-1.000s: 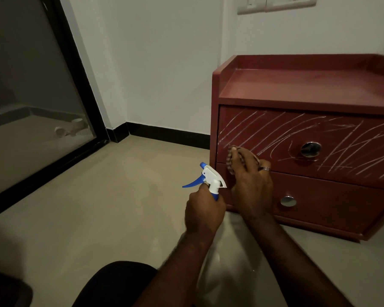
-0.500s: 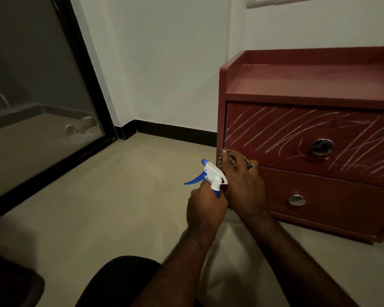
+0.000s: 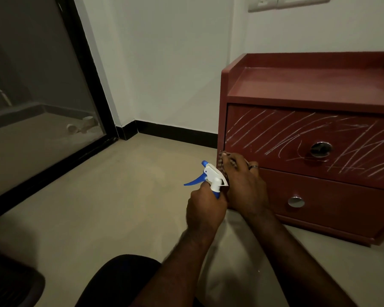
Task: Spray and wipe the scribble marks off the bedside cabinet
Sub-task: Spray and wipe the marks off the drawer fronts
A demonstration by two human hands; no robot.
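Note:
A red-brown bedside cabinet [image 3: 308, 85] with two drawers stands on the floor at the right. White scribble marks [image 3: 275, 131] cross its upper drawer front around a round metal knob [image 3: 321, 149]. My right hand [image 3: 245, 185] presses a checked cloth [image 3: 222, 161] against the lower left corner of that drawer front. The cloth is mostly hidden under the fingers. My left hand [image 3: 205, 208] grips the neck of a spray bottle with a white and blue trigger head [image 3: 210, 175], just left of my right hand, nozzle pointing up and left.
The lower drawer has its own metal knob [image 3: 296, 201]. A dark-framed glass sliding door [image 3: 42, 107] fills the left side. A white wall with black skirting [image 3: 175, 134] runs behind. My dark-clothed knee [image 3: 118, 280] is at the bottom, on beige floor.
My right hand with the cloth has slid left and slightly down along the upper drawer front to its left edge. The left hand keeps its hold on the sprayer.

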